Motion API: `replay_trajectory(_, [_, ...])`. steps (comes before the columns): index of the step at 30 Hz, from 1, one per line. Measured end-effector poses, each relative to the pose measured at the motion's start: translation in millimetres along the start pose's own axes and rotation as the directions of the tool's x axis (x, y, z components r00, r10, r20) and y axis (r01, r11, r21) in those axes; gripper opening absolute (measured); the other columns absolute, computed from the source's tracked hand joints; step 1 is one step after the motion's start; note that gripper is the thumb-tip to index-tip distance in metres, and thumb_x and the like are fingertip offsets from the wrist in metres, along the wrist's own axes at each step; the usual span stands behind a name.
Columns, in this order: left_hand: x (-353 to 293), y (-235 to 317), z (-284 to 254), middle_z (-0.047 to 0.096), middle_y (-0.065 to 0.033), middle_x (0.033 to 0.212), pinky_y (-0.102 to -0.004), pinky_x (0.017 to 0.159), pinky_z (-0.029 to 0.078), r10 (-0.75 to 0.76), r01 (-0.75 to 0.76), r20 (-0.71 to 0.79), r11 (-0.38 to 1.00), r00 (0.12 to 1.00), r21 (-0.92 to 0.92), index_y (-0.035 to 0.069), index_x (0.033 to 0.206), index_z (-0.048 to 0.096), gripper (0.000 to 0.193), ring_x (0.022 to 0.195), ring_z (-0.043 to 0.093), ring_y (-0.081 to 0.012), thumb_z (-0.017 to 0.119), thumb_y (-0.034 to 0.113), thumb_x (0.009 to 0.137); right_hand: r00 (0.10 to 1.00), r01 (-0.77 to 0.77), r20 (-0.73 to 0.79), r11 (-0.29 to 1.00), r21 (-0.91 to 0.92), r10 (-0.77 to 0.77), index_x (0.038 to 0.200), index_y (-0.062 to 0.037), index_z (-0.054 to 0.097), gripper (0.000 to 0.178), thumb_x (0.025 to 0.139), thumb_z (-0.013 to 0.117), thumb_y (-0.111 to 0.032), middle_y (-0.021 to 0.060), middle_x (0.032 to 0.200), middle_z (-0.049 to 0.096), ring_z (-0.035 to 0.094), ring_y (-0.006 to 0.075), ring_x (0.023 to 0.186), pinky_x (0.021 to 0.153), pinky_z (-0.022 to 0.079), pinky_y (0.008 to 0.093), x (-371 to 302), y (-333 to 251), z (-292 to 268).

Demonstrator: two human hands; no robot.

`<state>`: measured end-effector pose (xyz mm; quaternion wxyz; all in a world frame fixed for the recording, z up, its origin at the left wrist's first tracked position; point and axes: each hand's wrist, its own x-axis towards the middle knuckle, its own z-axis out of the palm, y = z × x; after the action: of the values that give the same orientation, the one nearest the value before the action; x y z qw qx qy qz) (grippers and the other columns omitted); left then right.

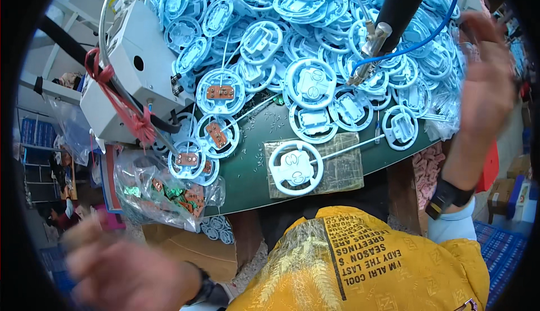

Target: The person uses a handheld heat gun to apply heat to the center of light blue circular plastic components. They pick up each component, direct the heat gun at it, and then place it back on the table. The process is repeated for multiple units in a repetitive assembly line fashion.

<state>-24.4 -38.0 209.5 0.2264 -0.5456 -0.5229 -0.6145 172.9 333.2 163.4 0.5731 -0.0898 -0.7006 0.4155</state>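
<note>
My left hand is off the table at the lower left, smeared by motion. My right hand is raised beyond the table's right side and is blurred too. What the fingers of either hand do cannot be made out. Between them, a light blue plastic toy steering wheel lies on a tape-wrapped block at the table's front edge, its stalk pointing right. At the left, several similar wheels carry brown circuit boards, one board seated in a wheel's middle. My right hand is nearest the wheel pile's right side.
A big pile of blue wheels covers the back of the green table. A metal-tipped screwdriving tool with a blue hose hangs over it. At the left stand a grey machine box and a clear bag of circuit boards. Small screws lie scattered.
</note>
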Motion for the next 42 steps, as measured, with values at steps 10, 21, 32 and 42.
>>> replay_trajectory(10, [-160,-94,62,0.049,-0.0207,0.14,-0.0499,0.103,0.042,-0.185,-0.137,0.853,0.949,0.488,0.285,0.011,0.131,0.055,0.068,0.13,0.049,-0.0361,0.08,0.027,0.07,0.849,-0.366,0.479,0.902,0.23,0.222,0.128,0.0046,0.053,0.051,0.079,0.06,-0.007,0.0147,0.115,0.064,0.063,0.0218,0.107,0.095,0.049,0.0351,15,50,58])
replay_trajectory(21, [-126,-74,69,0.067,-0.0168,0.074,-0.0346,0.061,0.049,-0.81,0.855,0.495,0.469,0.315,0.223,-0.002,0.103,0.064,0.023,0.067,0.066,-0.0325,0.057,0.018,0.096,0.946,-0.141,0.319,0.963,0.23,0.062,0.134,0.0071,0.033,0.072,0.08,0.072,-0.021,0.0091,0.079,0.052,0.062,0.0222,0.056,0.051,0.055,0.0325,44,-43,113])
replay_trajectory(32, [-153,-97,89,0.063,-0.0195,0.067,-0.0486,0.065,0.048,-0.872,0.71,0.429,0.455,0.235,0.537,0.002,0.093,0.069,0.03,0.068,0.063,-0.0413,0.057,0.03,0.094,0.899,-0.22,0.438,0.855,0.47,-0.01,0.126,0.0018,0.043,0.049,0.083,0.059,-0.013,0.0081,0.082,0.049,0.058,0.0179,0.055,0.048,0.05,0.0288,-16,-46,163])
replay_trajectory(42, [-168,-101,89,0.065,-0.0218,0.069,-0.0499,0.068,0.049,-0.877,0.727,0.398,0.456,0.27,0.513,0.002,0.091,0.065,0.03,0.072,0.066,-0.0419,0.06,0.031,0.093,0.924,-0.274,0.368,0.855,0.441,0.107,0.125,0.0016,0.043,0.049,0.082,0.06,-0.014,0.008,0.08,0.047,0.057,0.018,0.054,0.048,0.05,0.0286,-31,-59,160])
